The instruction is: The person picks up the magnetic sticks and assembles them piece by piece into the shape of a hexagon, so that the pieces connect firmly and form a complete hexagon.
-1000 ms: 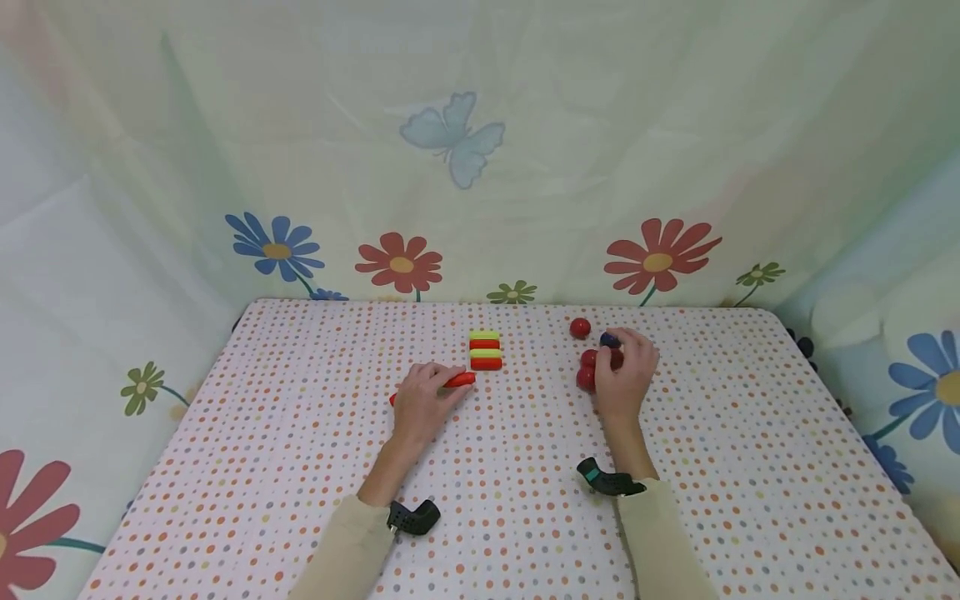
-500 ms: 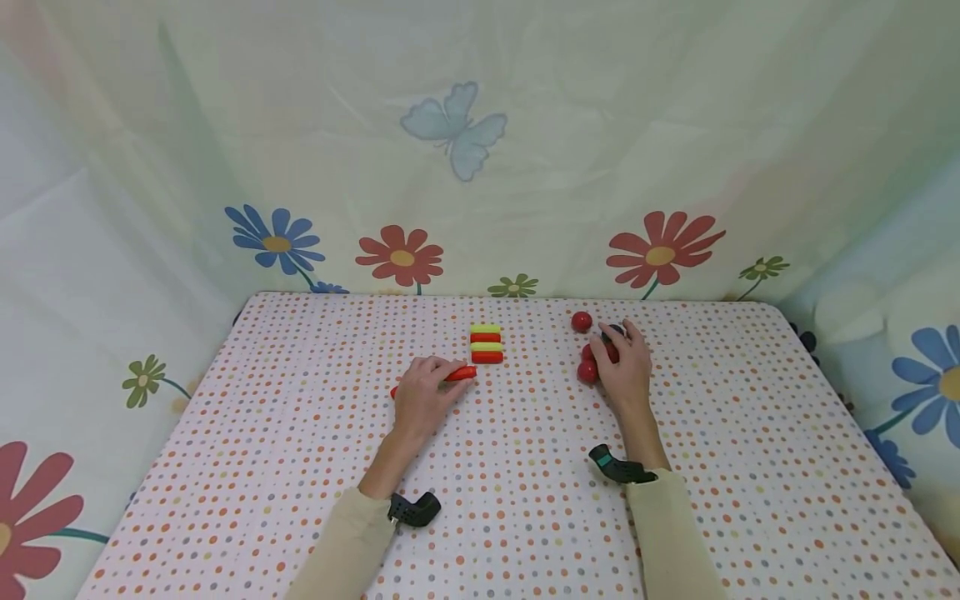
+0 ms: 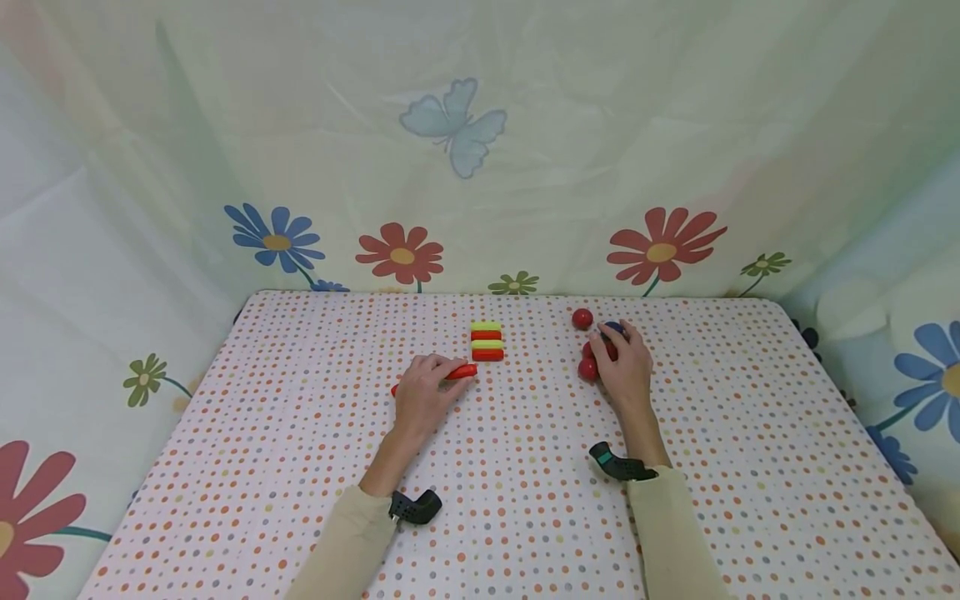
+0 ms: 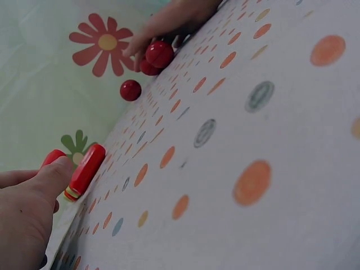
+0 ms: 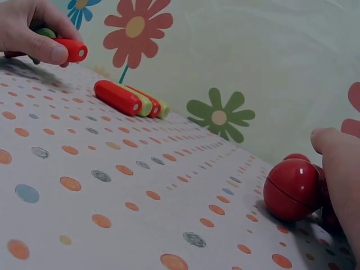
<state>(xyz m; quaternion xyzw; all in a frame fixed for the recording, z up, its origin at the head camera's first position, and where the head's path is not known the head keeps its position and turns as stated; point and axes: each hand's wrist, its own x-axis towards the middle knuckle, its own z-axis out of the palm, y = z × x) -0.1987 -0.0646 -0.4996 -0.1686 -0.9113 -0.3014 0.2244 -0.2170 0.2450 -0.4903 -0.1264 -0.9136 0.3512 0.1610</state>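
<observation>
Just beyond the left hand [image 3: 423, 396], which pinches a red stick [image 3: 462, 372], four sticks [image 3: 487, 344] lie aligned, perhaps for neatness; the right hand [image 3: 627, 367] arches over red balls [image 3: 588, 369], whether gripping any unclear.

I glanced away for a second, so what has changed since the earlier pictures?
The right hand has swung its wrist slightly rightward, and its thumb and fingers have spread apart. Whether it let go of the dark blue ball is unclear. The left hand keeps its grip on the red-tipped stick; the red balls and the row of sticks look unmoved.
</observation>
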